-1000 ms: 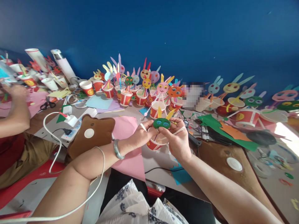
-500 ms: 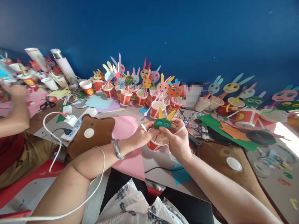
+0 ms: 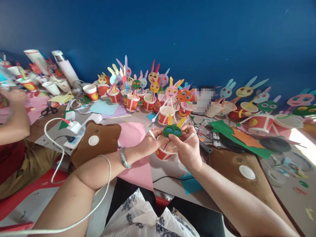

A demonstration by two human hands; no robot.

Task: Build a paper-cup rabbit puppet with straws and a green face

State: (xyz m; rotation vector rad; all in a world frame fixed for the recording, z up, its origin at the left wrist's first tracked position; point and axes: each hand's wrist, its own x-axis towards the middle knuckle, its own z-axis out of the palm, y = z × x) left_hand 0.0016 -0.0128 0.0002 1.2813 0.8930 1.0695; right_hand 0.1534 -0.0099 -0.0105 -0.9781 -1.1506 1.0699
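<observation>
A green paper rabbit face [image 3: 172, 131] with blue eyes and two yellow ears is pinched between both my hands, over a red and white paper cup [image 3: 166, 153]. My left hand [image 3: 154, 142] grips its lower left edge, and a thin white stick pokes out by the fingers. On the other side my right hand [image 3: 187, 144] presses its thumb on the face's lower right edge; another white stick shows beside that hand. Just behind stands a cup [image 3: 168, 115] bearing a pink rabbit face [image 3: 172, 92] with yellow ears.
Several finished paper-cup rabbits line the blue wall. To the left are a brown cushion [image 3: 95, 144], a power strip [image 3: 76, 136], pink paper [image 3: 135, 174] and a co-worker's arm [image 3: 17, 115]. Green paper [image 3: 237, 140] and a second brown cushion [image 3: 234, 171] lie right.
Both hands keep hold of the green face, which is nearly unmoved. The view has shifted very slightly; nothing has been let go or picked up.
</observation>
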